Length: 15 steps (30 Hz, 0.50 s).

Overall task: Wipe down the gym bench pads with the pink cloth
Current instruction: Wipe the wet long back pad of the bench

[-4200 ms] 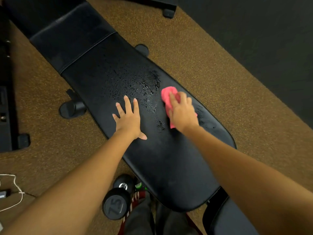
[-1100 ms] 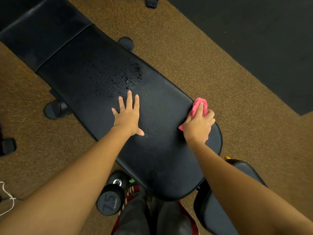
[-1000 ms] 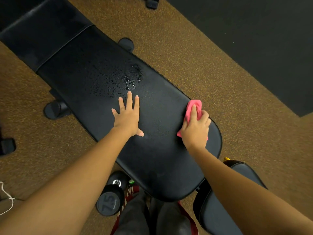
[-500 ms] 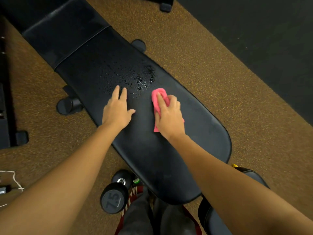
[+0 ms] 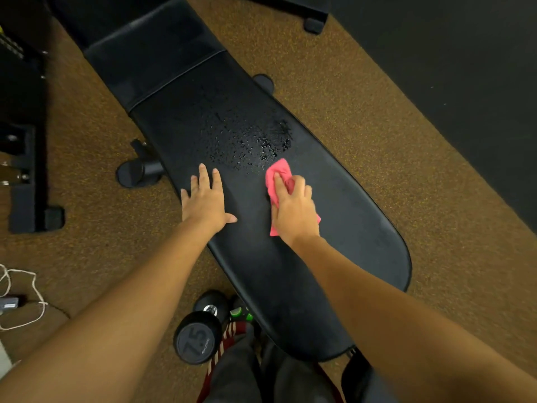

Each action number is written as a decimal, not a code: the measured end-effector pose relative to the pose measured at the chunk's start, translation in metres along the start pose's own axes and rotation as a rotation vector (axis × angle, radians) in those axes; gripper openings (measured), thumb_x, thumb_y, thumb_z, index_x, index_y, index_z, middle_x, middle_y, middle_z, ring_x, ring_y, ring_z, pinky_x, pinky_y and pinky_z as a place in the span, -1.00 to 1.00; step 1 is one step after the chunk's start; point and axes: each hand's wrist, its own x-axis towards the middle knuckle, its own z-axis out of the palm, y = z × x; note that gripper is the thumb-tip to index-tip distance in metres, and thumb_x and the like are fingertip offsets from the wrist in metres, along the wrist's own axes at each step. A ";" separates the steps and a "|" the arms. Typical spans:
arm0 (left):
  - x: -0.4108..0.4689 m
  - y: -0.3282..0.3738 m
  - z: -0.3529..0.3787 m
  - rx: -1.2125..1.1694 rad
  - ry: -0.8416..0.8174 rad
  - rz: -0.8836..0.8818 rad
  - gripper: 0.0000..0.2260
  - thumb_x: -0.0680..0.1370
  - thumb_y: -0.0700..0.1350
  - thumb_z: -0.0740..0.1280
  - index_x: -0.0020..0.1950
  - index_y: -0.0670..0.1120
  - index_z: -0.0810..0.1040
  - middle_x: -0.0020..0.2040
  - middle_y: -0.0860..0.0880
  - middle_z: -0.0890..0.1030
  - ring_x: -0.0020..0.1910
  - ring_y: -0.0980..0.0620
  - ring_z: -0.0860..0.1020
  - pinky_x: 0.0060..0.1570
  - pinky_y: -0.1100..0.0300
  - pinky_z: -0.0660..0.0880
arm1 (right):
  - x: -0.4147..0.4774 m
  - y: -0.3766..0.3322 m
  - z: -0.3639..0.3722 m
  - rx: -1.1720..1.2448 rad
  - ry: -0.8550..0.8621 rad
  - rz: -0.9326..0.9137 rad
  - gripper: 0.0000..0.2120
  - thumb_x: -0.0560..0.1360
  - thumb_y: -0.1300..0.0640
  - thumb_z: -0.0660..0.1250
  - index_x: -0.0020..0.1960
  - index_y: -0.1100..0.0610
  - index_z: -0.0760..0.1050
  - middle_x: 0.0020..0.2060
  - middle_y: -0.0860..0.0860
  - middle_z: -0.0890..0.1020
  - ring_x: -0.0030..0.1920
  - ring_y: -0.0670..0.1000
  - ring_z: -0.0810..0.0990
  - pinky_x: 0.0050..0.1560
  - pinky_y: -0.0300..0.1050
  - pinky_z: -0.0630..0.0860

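Observation:
A long black bench pad point(image 5: 343, 251) runs diagonally from upper left to lower right. A patch of wet droplets point(image 5: 250, 141) glistens near its middle. My right hand point(image 5: 293, 210) presses the pink cloth point(image 5: 277, 177) flat on the pad, just below and right of the droplets. My left hand point(image 5: 205, 200) rests flat on the pad's left edge, fingers spread, holding nothing. A second black pad section point(image 5: 151, 50) continues beyond a seam at the upper left.
A black 7.5 dumbbell point(image 5: 200, 338) lies on the brown floor by the bench's near end. A bench foot point(image 5: 139, 171) sticks out at left. Black equipment frame point(image 5: 26, 170) stands at far left, a white cord point(image 5: 17, 298) below it. Another pad point(image 5: 363, 379) shows bottom right.
My right hand slid the cloth from the pad's right edge leftward to the middle, near the droplets. My left hand shifted slightly left. The view has moved a little.

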 end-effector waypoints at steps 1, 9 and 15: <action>0.000 0.000 0.000 0.005 0.000 0.000 -0.05 0.44 0.05 0.42 0.53 -0.12 -0.22 0.53 -0.16 -0.27 0.52 -0.17 -0.12 0.46 -0.13 -0.03 | 0.006 0.001 -0.002 -0.009 0.014 0.026 -0.45 0.56 0.13 0.17 0.51 0.12 0.11 0.32 0.21 0.27 0.16 0.22 0.34 0.09 0.10 0.42; 0.000 0.002 0.002 0.015 0.012 -0.004 -0.04 0.44 0.03 0.43 0.52 -0.14 -0.23 0.53 -0.18 -0.26 0.52 -0.19 -0.11 0.47 -0.09 -0.02 | -0.010 -0.008 0.009 -0.056 -0.031 -0.164 -0.42 0.40 0.19 0.39 0.39 0.22 0.36 0.17 0.28 0.47 -0.02 0.28 0.49 -0.15 0.15 0.57; -0.002 0.001 0.001 -0.066 0.000 0.012 -0.06 0.45 -0.01 0.42 0.53 -0.14 -0.23 0.52 -0.16 -0.29 0.52 -0.18 -0.16 0.46 0.01 0.06 | 0.017 0.010 -0.009 -0.056 -0.020 -0.070 -0.46 0.57 0.10 0.17 0.51 0.13 0.12 0.32 0.22 0.29 0.14 0.23 0.36 0.07 0.09 0.44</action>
